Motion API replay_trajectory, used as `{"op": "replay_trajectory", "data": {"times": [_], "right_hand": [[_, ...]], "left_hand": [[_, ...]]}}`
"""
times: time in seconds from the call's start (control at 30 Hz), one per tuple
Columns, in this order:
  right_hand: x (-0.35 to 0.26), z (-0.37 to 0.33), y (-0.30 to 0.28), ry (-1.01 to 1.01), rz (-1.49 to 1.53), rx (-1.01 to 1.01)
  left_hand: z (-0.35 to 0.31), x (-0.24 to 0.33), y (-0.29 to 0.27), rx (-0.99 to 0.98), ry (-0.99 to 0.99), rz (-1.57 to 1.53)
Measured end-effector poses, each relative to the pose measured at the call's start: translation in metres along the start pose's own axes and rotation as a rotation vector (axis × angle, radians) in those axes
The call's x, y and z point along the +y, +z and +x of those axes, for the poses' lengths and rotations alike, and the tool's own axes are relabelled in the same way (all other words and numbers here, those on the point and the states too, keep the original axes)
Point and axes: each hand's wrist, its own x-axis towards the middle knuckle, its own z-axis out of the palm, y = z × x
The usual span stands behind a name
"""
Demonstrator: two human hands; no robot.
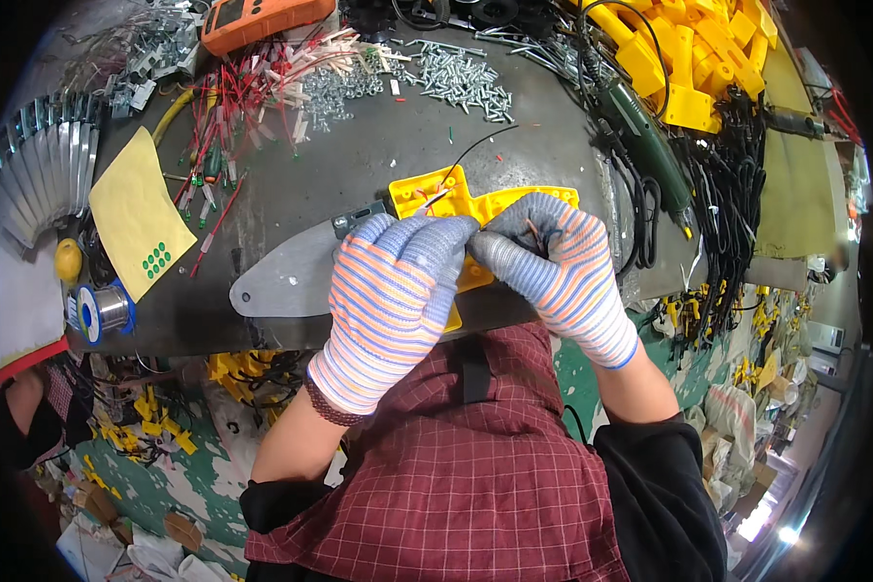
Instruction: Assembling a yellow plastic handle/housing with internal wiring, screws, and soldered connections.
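Both hands wear striped knit gloves with grey fingers. My left hand [390,296] and my right hand [560,264] meet at the fingertips over an open yellow plastic housing [524,197]. Each is closed in a pinch; what the fingertips hold is hidden. Thin wires, a black one [475,147] among them, rise from the housing's upper-left part. Beside my left hand lies a flat grey metal blade [286,279], a dark fitting [356,217] at its upper end. Part of the housing also shows below the fingers.
Behind lie screws [463,82], red-wired parts [225,116] and an orange meter [262,19]. Yellow housings [689,58], black cables [723,194] and a green corded tool [645,145] crowd the right. At left are stacked blades [44,165], a yellow sheet [136,209] and a solder spool [105,310].
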Motion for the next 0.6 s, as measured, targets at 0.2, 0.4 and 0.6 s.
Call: {"op": "replay_trajectory", "data": {"times": [0.2,0.4,0.6], "right_hand": [[0.009,0.007,-0.009,0.075,0.232,-0.13],[0.008,-0.002,-0.02,0.034,0.086,0.026],[0.012,0.001,-0.014,-0.439,-0.278,0.024]], "left_hand": [[0.0,-0.003,0.004,0.061,0.041,-0.006],[0.007,0.004,-0.001,0.043,-0.024,-0.018],[0.009,0.004,-0.004,0.009,-0.099,-0.087]]}}
